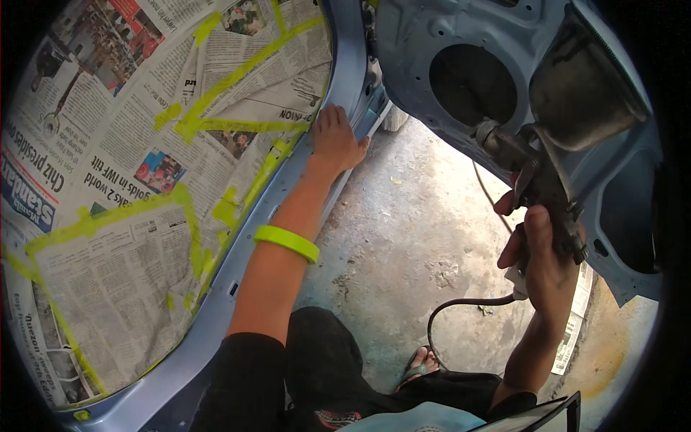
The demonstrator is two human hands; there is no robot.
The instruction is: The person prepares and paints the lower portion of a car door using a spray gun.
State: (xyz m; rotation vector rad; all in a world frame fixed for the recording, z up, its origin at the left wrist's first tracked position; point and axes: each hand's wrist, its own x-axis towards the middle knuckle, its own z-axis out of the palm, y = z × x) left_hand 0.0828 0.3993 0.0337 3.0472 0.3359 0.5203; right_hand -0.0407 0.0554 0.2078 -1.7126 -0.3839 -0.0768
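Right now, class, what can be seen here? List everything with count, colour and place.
Printed paper newspaper sheets: several, greyish white, left side
Flat adhesive tape strips: many, yellow-green, across those sheets
Curved metal car frame: one, blue, bordering the sheets
Metal door panel with openings: one, blue, upper right
Spray gun with rounded cup: one, dark grey, in right hand
Flexible hose: one, dark, below the gun
Rough concrete floor: one, grey, centre
Ring-shaped tape roll: one, yellow-green, around left forearm
Trouser legs: two, black, bottom centre
Sandalled foot: one, bottom centre
Left hand: one, bare, on the frame
Right hand: one, bare, gripping the gun
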